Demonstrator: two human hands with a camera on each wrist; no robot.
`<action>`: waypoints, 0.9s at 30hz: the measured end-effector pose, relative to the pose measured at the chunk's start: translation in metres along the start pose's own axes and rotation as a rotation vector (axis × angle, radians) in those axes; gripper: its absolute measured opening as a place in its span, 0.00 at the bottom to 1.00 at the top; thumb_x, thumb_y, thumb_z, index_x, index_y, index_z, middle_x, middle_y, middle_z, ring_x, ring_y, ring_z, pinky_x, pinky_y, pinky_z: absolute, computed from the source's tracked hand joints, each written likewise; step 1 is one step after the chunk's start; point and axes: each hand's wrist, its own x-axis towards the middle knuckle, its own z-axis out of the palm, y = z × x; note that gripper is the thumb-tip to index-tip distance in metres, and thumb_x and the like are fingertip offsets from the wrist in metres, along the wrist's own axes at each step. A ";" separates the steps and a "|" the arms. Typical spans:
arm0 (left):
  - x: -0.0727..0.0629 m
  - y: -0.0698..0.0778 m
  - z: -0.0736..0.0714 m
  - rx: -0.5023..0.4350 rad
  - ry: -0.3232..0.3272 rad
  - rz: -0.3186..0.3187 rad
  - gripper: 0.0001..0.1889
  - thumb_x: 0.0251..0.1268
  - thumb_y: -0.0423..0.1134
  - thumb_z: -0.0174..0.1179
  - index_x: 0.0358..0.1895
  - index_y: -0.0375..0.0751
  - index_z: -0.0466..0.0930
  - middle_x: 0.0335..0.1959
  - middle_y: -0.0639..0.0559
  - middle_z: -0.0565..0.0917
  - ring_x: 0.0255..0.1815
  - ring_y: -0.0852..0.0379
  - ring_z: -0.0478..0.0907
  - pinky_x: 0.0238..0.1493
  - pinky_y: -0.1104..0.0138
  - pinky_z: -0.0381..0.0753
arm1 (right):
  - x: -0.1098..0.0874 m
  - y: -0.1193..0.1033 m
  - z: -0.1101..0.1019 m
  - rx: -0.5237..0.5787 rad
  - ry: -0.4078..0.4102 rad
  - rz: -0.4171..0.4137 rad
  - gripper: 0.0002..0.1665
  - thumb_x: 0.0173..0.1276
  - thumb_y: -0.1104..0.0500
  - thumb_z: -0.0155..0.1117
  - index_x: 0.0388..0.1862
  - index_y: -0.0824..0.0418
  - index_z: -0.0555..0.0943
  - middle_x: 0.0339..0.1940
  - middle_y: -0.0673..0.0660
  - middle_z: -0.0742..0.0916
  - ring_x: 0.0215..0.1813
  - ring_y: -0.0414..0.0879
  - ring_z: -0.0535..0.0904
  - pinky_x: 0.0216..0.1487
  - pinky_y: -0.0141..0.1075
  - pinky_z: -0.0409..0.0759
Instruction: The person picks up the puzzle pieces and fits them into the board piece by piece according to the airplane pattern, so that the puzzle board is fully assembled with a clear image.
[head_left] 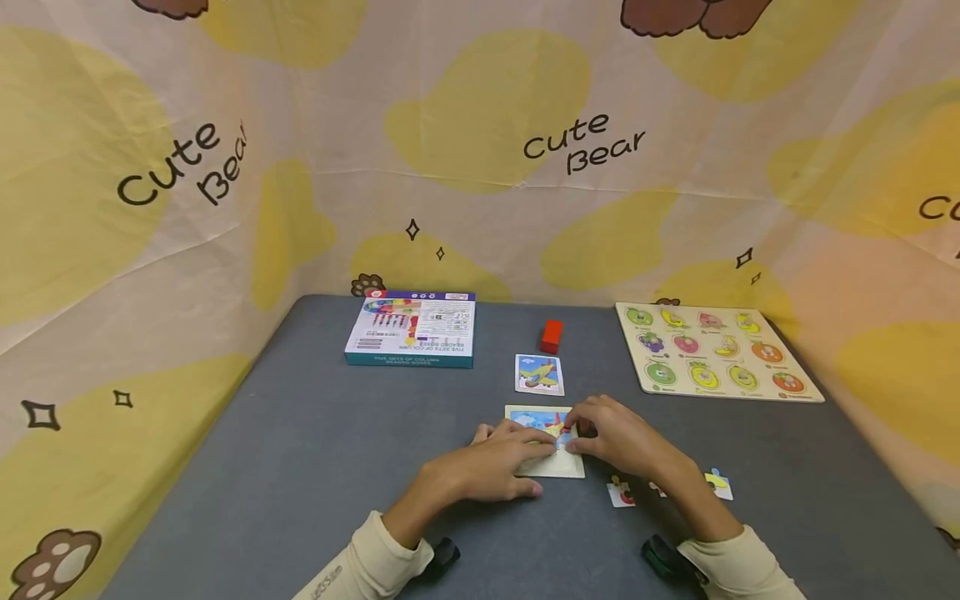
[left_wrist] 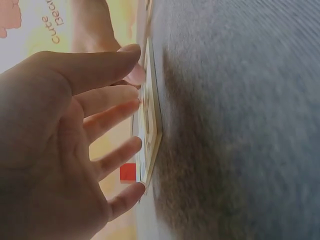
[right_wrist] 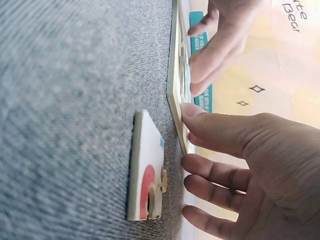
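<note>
A wooden jigsaw tray [head_left: 551,467] with an airplane-and-sky picture lies flat on the grey table. My left hand [head_left: 495,462] rests over its left part with fingers outstretched, their tips on the picture; the left wrist view shows them spread along the tray [left_wrist: 156,115]. At the tray's right side, my right hand [head_left: 626,437] bends its thumb and index finger onto a puzzle piece [head_left: 566,430] set in the picture, mostly hidden by the fingertips. Near the right forearm lie loose puzzle pieces [head_left: 621,493], one of them partly covered. One white-and-red loose piece [right_wrist: 147,175] shows close up in the right wrist view.
Behind the tray lie a picture card [head_left: 539,375] of a yellow airplane and a red block [head_left: 551,337]. A boxed game [head_left: 411,329] sits at the back left, a fruit board [head_left: 720,350] at the back right. A patterned cloth [head_left: 480,167] hangs behind the table.
</note>
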 end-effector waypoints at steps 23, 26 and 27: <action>-0.001 0.003 0.001 0.048 -0.063 -0.005 0.35 0.77 0.55 0.62 0.83 0.59 0.65 0.83 0.69 0.62 0.81 0.53 0.58 0.68 0.49 0.60 | -0.070 0.026 -0.006 -0.055 0.091 -0.146 0.16 0.65 0.46 0.80 0.49 0.49 0.91 0.45 0.40 0.83 0.50 0.39 0.72 0.52 0.43 0.77; 0.000 0.002 0.002 0.042 -0.061 -0.006 0.34 0.77 0.55 0.62 0.83 0.59 0.65 0.83 0.69 0.62 0.81 0.53 0.57 0.69 0.48 0.60 | -0.080 0.028 -0.007 -0.076 0.093 -0.157 0.15 0.64 0.46 0.80 0.47 0.48 0.91 0.45 0.38 0.82 0.49 0.38 0.72 0.51 0.42 0.77; 0.000 0.002 0.002 0.042 -0.061 -0.005 0.34 0.78 0.55 0.61 0.83 0.59 0.65 0.83 0.69 0.62 0.81 0.52 0.57 0.69 0.48 0.60 | -0.083 0.029 -0.007 -0.083 0.094 -0.161 0.15 0.63 0.46 0.81 0.47 0.47 0.91 0.45 0.37 0.82 0.49 0.37 0.72 0.50 0.41 0.76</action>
